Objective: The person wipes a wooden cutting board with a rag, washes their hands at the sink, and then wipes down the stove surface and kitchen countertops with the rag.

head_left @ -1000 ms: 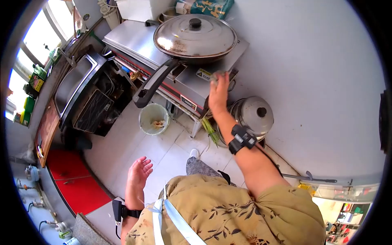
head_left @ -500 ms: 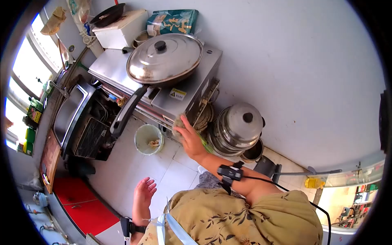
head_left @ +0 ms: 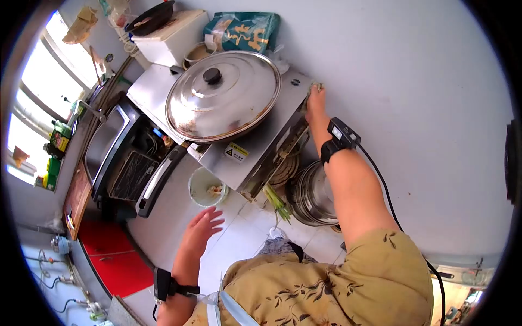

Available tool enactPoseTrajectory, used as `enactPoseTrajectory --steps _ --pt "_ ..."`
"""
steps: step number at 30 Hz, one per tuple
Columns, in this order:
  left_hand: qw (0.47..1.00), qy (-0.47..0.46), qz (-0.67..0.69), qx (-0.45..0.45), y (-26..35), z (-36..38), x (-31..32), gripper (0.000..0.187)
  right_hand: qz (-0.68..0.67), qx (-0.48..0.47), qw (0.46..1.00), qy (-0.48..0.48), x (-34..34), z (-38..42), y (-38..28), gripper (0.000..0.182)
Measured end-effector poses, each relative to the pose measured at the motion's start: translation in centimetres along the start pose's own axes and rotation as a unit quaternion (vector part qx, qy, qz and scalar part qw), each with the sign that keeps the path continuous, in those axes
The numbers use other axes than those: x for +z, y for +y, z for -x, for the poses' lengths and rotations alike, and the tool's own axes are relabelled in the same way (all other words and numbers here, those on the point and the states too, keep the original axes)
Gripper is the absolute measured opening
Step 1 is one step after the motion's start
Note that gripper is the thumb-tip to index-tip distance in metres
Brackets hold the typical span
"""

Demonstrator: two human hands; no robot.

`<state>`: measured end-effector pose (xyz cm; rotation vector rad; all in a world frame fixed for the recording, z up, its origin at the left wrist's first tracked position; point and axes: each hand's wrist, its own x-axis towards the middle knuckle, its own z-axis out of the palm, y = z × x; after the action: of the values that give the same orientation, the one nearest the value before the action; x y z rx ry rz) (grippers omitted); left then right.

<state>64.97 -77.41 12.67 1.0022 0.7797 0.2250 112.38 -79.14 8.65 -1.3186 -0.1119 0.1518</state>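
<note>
My right hand (head_left: 315,103) is closed on a small greyish-green cleaning cloth (head_left: 317,87), mostly hidden by the fingers. It is at the far right corner of the steel countertop (head_left: 293,98), next to the wall. On that counter sits a large wok, covered by a domed metal lid (head_left: 228,98) with a black knob; its long handle (head_left: 160,182) points toward me. My left hand (head_left: 202,231) hangs empty over the floor with its fingers apart, close to a pale bin (head_left: 196,187) with scraps inside.
Stacked steamer pots (head_left: 310,195) stand on the floor at the counter's right, with green stalks (head_left: 277,204) beside them. A sink (head_left: 106,141) is at left, above a red cabinet (head_left: 117,263). Behind the wok are a white box (head_left: 168,41) and a green bag (head_left: 244,32).
My right hand has moved with the cloth from the counter's near front edge to its far right corner. My left hand has shifted slightly up and right; the camera view has shifted too.
</note>
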Motion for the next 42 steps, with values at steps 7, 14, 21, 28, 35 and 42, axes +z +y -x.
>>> enactPoseTrajectory --steps 7,14,21,28,35,42 --pt "0.999 -0.045 -0.021 0.014 1.7 -3.5 5.1 0.067 0.037 -0.074 0.996 -0.018 -0.7 6.6 1.2 0.040" --pt "0.999 -0.050 -0.019 -0.010 1.6 -4.4 6.0 0.072 0.100 -0.042 0.979 -0.170 -2.4 22.1 0.4 0.048" --pt "0.999 -0.043 0.002 -0.004 1.8 -4.0 6.5 0.068 0.127 -0.029 0.922 -0.366 -5.6 30.9 0.4 0.046" --pt "0.999 -0.027 0.004 0.025 3.4 -3.7 7.1 0.067 0.017 0.111 0.990 -0.091 -8.2 16.5 4.4 0.046" --pt "1.000 -0.019 -0.008 0.018 3.8 -3.9 7.1 0.069 -0.118 0.205 0.971 -0.025 -2.0 3.2 1.4 0.060" --pt "0.999 -0.046 -0.025 -0.001 3.3 -4.1 6.6 0.069 -0.074 0.149 0.982 -0.094 -2.7 9.9 5.3 0.050"
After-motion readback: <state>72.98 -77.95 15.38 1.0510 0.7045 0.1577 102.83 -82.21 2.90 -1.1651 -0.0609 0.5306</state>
